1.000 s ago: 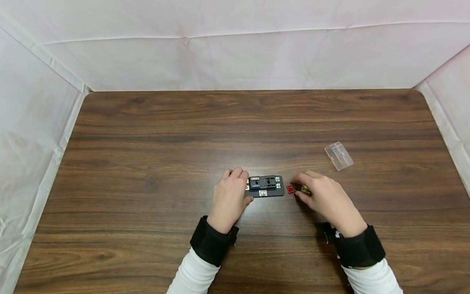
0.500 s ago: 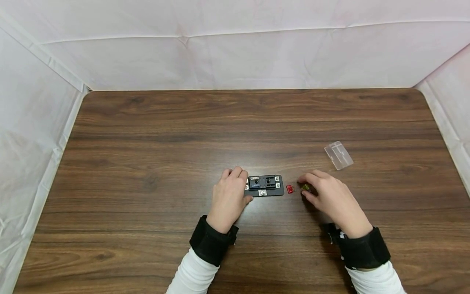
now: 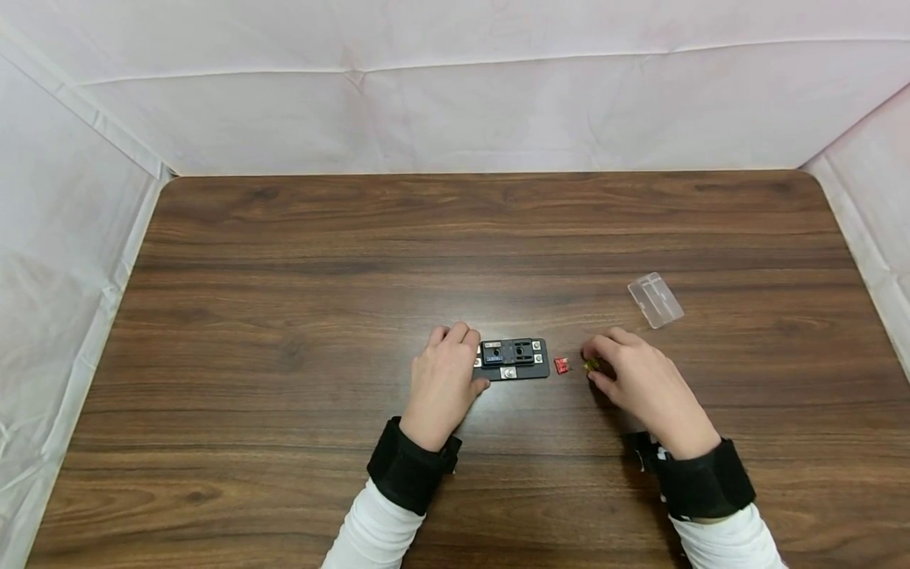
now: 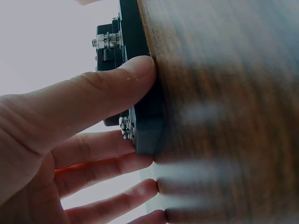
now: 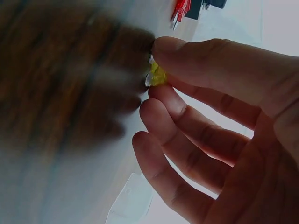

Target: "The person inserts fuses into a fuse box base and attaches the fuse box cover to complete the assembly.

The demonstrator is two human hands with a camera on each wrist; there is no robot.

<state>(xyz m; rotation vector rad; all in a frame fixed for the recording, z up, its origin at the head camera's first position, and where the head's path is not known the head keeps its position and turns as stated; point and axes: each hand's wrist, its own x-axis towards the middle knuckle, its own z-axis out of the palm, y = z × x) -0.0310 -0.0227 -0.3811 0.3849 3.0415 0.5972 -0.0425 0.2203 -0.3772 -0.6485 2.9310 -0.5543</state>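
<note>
A black fuse block with metal screw terminals lies flat on the table. My left hand holds its left end, the thumb pressed along the near side and the fingers reaching round the end and far side. Just right of the block is a small red blade fuse, prongs to the right. Beyond it my right hand pinches a yellow blade fuse between thumb and forefinger, low over the table. Much of the yellow fuse is hidden by the fingers; the other fingers are loosely bent.
A transparent plastic case rests behind and right of the right hand. The brown wood-grain table is bordered by white cloth walls at the back and both sides.
My right hand has drawn right, away from the red blade fuse, and its fingertips have closed around the yellow one. The left hand and fuse block have stayed put.
</note>
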